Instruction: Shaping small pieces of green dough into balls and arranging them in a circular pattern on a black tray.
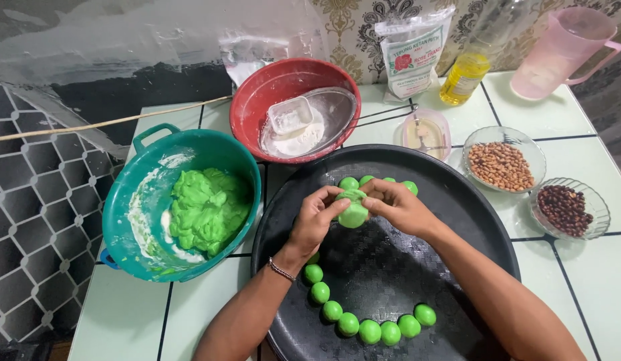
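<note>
**Head view: both hands pinch a green dough lump over the black tray**

Head camera looks down on the left hand (315, 217) and right hand (398, 204), which meet around one lump of green dough (354, 212). Each grip is closed on that lump, fingertips pressing into its top from either side, so it hangs just above the middle of the round black tray (457, 200).

All places below are taken from that tray. On its near rim a curved row of finished green balls (370, 330) runs from beside the left wrist round toward the right forearm. A second, shorter cluster of balls (350, 182) sits at the far side, partly hidden behind the hands. Much of the tray floor shows bare between the two groups.

Left of the tray, touching its edge, stands a teal basin (133, 220) holding a large mass of unshaped green dough (207, 210). Judging from that heap, shaping is well under way, with plenty of dough left to roll.

Beyond the tray sits a red bowl (257, 87) of white flour. Right of the tray, on the tiled desk (591, 281), stand a glass bowl of pale peanuts (501, 166) and a glass bowl of dark beans (564, 210).
</note>
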